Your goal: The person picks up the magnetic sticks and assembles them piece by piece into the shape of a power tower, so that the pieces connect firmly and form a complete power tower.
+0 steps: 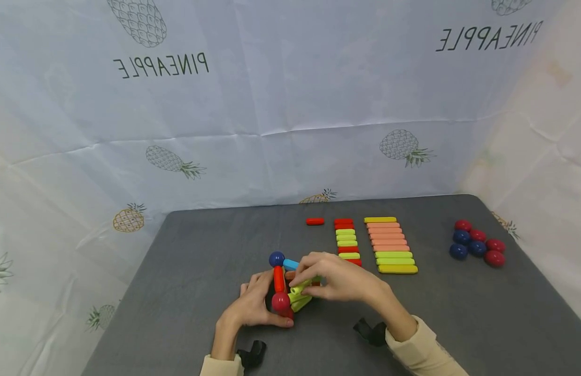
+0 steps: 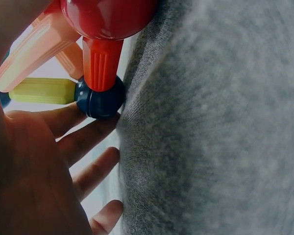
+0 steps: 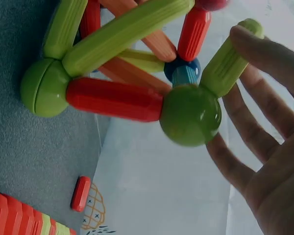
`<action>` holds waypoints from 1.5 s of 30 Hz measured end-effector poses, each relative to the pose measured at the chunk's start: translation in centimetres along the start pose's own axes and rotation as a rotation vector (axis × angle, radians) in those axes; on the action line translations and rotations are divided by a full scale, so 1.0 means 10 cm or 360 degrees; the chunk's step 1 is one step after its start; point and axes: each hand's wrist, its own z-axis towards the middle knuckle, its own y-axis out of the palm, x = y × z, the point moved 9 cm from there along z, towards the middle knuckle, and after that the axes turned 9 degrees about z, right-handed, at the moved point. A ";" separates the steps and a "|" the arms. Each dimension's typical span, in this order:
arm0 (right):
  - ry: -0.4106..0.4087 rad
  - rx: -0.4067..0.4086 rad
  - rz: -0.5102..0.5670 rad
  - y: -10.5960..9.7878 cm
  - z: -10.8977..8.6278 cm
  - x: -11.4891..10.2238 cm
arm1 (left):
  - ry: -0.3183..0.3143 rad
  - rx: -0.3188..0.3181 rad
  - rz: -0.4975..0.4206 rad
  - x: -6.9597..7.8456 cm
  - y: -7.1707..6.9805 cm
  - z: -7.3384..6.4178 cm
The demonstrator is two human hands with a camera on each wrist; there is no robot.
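Observation:
A frame of magnetic sticks and balls stands on the table, with a red ball (image 1: 281,301) at its near left corner and a blue ball (image 1: 276,258) behind. My left hand (image 1: 255,305) holds it from the left, thumb in front; in the left wrist view its fingers touch a low blue ball (image 2: 100,100) below a red stick (image 2: 102,63). My right hand (image 1: 334,277) pinches the end of a short light-green stick (image 3: 225,68). That stick's other end meets a green ball (image 3: 191,115), joined by a red stick (image 3: 115,99) to another green ball (image 3: 44,88).
Short red and green sticks (image 1: 346,237) lie in a column right of the hands, with longer orange, green and yellow sticks (image 1: 388,236) beside them. One red stick (image 1: 315,221) lies apart. Red and blue balls (image 1: 461,236) cluster at the right. A pineapple-print cloth (image 1: 271,104) hangs behind.

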 end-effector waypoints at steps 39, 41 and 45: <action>-0.0010 0.0348 0.0072 -0.22 -0.07 0.18 | 0.0078 -0.0001 -0.0105 -0.04 -0.04 0.01; 0.0047 0.0512 0.0107 -0.38 -0.10 0.31 | 0.0074 0.0019 -0.0073 -0.03 -0.03 0.03; 0.0241 0.0750 0.0002 -0.63 -0.10 0.64 | 0.0070 0.0054 -0.0028 0.00 0.00 0.05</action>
